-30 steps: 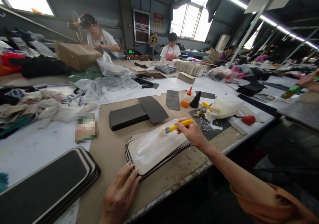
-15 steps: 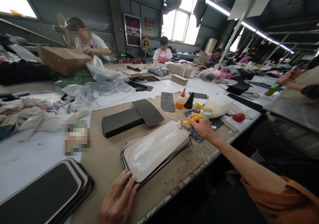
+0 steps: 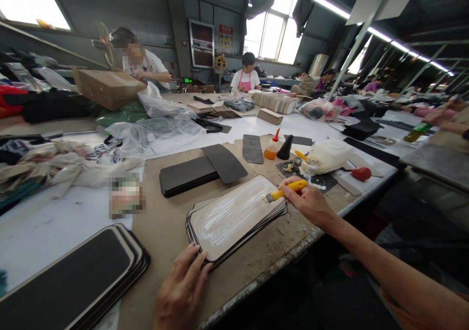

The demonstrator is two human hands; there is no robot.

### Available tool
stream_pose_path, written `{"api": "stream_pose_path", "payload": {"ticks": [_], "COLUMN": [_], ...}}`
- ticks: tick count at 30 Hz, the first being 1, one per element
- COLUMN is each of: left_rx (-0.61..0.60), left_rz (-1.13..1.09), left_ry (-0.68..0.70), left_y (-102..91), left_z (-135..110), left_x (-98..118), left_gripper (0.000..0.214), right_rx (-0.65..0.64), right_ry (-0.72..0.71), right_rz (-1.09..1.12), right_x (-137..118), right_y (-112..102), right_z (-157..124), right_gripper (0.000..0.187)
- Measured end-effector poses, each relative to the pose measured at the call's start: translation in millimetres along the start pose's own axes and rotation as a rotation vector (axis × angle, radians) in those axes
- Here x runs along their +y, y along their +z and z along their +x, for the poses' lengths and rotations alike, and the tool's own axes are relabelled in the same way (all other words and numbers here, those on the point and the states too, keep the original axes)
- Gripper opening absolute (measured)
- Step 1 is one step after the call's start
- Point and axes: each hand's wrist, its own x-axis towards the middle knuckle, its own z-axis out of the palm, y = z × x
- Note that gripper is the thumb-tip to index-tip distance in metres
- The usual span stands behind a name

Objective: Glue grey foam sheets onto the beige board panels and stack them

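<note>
My right hand is closed around the yellow handle of a glue brush. The bristles rest on the right end of a beige rounded panel, which is streaked with wet white glue. This panel tops a slightly fanned stack with dark edges. At the stack's near left corner lies my left hand, fingers extended and the fingertips touching the edge. Behind the stack is a pile of dark grey panels, with one panel lying askew over its right end.
Another stack of black panels lies at the front left. A bottle of orange liquid, a black cone, a glue-smeared plastic bag and a red object stand toward the right. Co-workers sit across the table.
My right hand has moved the brush from the panel's far right corner nearer toward me along its right end. My left hand stays at the corner; the whole view has shifted slightly.
</note>
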Motion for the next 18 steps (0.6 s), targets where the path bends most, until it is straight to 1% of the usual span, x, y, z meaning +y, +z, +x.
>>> {"api": "stream_pose_path", "payload": {"ticks": [2, 3, 5, 7, 9, 10, 11, 13, 14, 16, 17, 18], "left_rx": [0.007, 0.006, -0.02, -0.026, -0.015, -0.009, -0.008, -0.015, -0.011, -0.001, -0.002, -0.004], "left_rz": [-0.017, -0.027, -0.047, -0.062, -0.073, -0.076, -0.077, -0.073, -0.068, -0.048, -0.034, -0.018], "left_ry": [-0.027, -0.043, -0.079, -0.126, -0.17, -0.182, -0.185, -0.166, -0.142, -0.101, -0.086, -0.075], "left_y": [-1.5, -2.4, -4.5, -6.7, -8.9, -10.0, -10.9, -12.4, -12.8, -13.1, -13.1, -13.0], "left_z": [1, 2, 2, 4, 6, 6, 7, 7, 6, 3, 1, 0], "left_x": [0, -1, -2, -2, -3, -3, -4, -7, -10, -17, -21, -26], "left_gripper": [0.022, 0.023, 0.026, 0.029, 0.031, 0.032, 0.034, 0.037, 0.039, 0.043, 0.045, 0.047], "right_rx": [0.037, 0.03, -0.044, -0.156, -0.244, -0.281, -0.315, -0.359, -0.367, -0.368, -0.366, -0.364], "right_ry": [-0.085, -0.133, -0.236, -0.34, -0.428, -0.462, -0.491, -0.533, -0.549, -0.576, -0.588, -0.6], "right_rz": [-0.051, -0.079, -0.153, -0.291, -0.498, -0.604, -0.694, -0.8, -0.821, -0.829, -0.828, -0.83], "right_x": [-14, -20, -30, -32, -26, -21, -15, -4, 0, 5, 7, 7], "right_y": [-1, 0, 7, 24, 49, 62, 76, 99, 108, 116, 116, 114], "right_z": [17, 27, 48, 69, 86, 94, 100, 110, 114, 121, 124, 127], "right_gripper": [0.032, 0.031, 0.028, 0.022, 0.016, 0.016, 0.02, 0.027, 0.024, 0.008, 0.008, 0.015]}}
